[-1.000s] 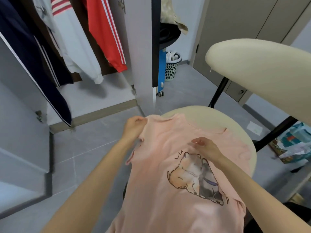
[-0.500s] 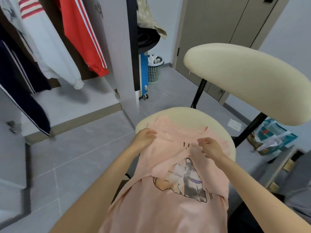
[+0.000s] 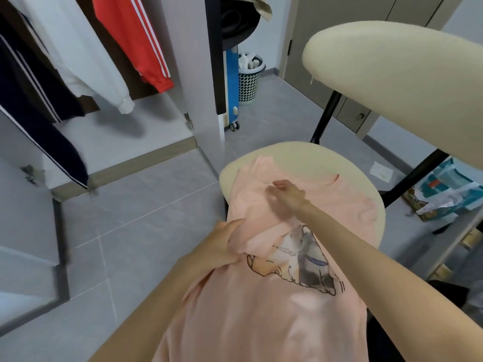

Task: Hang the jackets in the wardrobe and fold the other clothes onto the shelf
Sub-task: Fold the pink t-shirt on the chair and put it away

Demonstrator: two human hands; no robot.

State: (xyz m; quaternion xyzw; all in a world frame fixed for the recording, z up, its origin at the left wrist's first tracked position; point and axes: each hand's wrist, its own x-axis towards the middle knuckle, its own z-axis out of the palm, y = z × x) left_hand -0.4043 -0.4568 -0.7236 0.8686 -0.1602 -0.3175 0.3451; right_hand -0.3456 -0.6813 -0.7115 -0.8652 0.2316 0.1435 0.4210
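One pink shirt (image 3: 261,309) lies on the round seat (image 3: 300,158) of a cream chair, with the collar on the far side and the lower part hanging over the near edge toward me. A flap of the shirt is folded down over the chest and covers the top of the cat print (image 3: 300,265). My left hand (image 3: 222,246) grips the left edge of this flap; the fingers are curled round the cloth and the thumb lies on top. My right hand (image 3: 287,195) is on the upper part of the shirt, a little below the collar. Its fingers (image 3: 274,192) point to the left and are blurred, so I cannot tell if they pinch the cloth or only press on it. The backrest (image 3: 392,82) of the chair is up at the right, on black legs. At the left the wardrobe (image 3: 117,131) stands open, and three jackets hang in it: a red one (image 3: 130,35), a white one (image 3: 86,56) and a navy one (image 3: 34,100). Beyond the wardrobe wall a mesh basket (image 3: 249,82) stands on the grey tiled floor (image 3: 143,205).
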